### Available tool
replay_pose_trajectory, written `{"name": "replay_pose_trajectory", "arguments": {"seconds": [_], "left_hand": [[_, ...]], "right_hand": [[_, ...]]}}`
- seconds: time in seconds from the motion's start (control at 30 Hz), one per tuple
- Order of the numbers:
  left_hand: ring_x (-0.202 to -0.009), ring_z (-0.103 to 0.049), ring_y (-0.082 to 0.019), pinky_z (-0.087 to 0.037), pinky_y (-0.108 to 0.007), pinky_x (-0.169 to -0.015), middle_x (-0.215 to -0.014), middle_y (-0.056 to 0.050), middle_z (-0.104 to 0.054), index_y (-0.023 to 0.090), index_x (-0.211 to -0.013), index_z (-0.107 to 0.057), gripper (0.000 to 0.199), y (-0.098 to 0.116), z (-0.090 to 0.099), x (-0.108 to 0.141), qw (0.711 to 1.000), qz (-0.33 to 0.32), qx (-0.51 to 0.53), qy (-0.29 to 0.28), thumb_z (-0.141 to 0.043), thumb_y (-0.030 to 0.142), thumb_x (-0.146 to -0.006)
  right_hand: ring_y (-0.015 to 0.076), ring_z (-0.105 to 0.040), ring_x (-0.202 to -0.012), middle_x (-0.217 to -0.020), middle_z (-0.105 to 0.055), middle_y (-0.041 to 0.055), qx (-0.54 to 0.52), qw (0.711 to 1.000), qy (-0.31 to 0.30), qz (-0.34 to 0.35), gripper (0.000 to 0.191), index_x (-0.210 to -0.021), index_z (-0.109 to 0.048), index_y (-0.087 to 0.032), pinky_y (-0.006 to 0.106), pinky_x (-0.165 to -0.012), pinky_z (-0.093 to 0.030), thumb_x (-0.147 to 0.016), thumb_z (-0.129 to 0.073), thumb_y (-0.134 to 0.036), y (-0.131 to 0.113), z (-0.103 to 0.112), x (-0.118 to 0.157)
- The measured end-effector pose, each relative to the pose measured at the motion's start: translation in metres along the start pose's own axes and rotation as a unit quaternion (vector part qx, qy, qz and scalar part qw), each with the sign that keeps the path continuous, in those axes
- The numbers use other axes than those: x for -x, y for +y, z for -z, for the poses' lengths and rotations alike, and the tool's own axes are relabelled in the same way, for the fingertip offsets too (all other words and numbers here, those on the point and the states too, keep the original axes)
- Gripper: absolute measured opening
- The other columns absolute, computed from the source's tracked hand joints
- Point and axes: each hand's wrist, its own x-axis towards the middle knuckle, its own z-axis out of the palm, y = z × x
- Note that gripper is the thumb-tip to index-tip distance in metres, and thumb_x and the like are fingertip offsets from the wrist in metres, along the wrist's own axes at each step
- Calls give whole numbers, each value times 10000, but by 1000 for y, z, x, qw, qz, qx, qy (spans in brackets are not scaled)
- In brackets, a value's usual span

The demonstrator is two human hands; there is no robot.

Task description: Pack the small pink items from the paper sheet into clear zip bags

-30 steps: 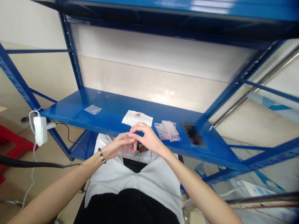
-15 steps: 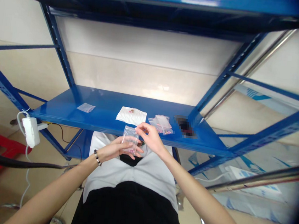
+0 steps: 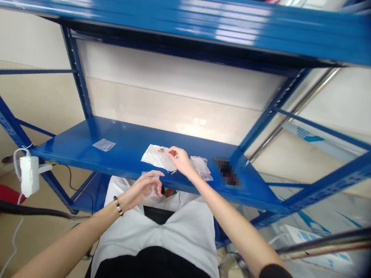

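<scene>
Clear bag (image 3: 153, 193) is pinched in left hand (image 3: 139, 190); small beads (image 3: 161, 150) could be scattered if paper (image 3: 154, 158) is nudged by right hand (image 3: 178, 157), whose grip can't be told.

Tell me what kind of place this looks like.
Probably a workshop or stockroom corner: there's a blue metal shelf used as a bench, small plastic bags on it, and a white power strip hanging at its side.

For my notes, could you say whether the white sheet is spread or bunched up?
Spread: the white sheet lies flat on the blue shelf.
</scene>
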Motion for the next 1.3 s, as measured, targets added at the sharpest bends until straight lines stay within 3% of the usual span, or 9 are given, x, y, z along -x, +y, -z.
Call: {"name": "replay_pose_trajectory", "arguments": {"seconds": [0.13, 0.33, 0.67, 0.93, 1.3], "left_hand": [[-663, -635, -197, -496, -322, -677, -711, -51, -617, 152, -1147, -612, 542, 8, 5, 3, 999, 19, 28, 1, -497, 613, -885], [-652, -633, -217, -499, -353, -677, -720, -76, -609, 124, -1086, -642, 854, 16, 12, -5, 997, 22, 73, -7, -272, 838, -798], [-696, -631, -223, -502, -346, -668, -740, -75, -611, 155, -1006, -641, 799, 8, 11, 2, 996, 27, 87, -3, -298, 842, -785], [-688, -624, -198, -515, -330, -663, -763, -74, -617, 155, -952, -635, 701, 7, 15, -11, 996, 20, 89, 6, -367, 789, -820], [-752, -663, -199, -506, -277, -627, -818, -84, -651, 163, -1061, -630, 679, 1, 27, -9, 994, 23, 100, 21, -369, 754, -850]], "right_hand": [[171, -635, -799, -881, -725, 72, 125, 991, -53, -10, 164, -890, -730, -160, 254, -735, -446, -855, -570, -172, 38, -10, -42], [180, -635, -786, -830, -725, 56, 186, 978, -97, 5, 114, -859, -763, -188, 237, -685, -409, -788, -674, -177, 50, -18, -73], [191, -606, -897, -949, -709, 53, 239, 958, -150, 42, 160, -947, -748, -211, 249, -745, -380, -856, -621, -180, 54, -14, -74], [189, -533, -978, -967, -648, 56, 263, 941, -176, 118, 141, -914, -726, -206, 271, -858, -344, -849, -630, -125, 41, -1, -78], [212, -514, -958, -923, -636, 66, 296, 919, -198, 169, 133, -893, -750, -214, 285, -813, -320, -833, -661, -136, 44, -8, -78]]}}
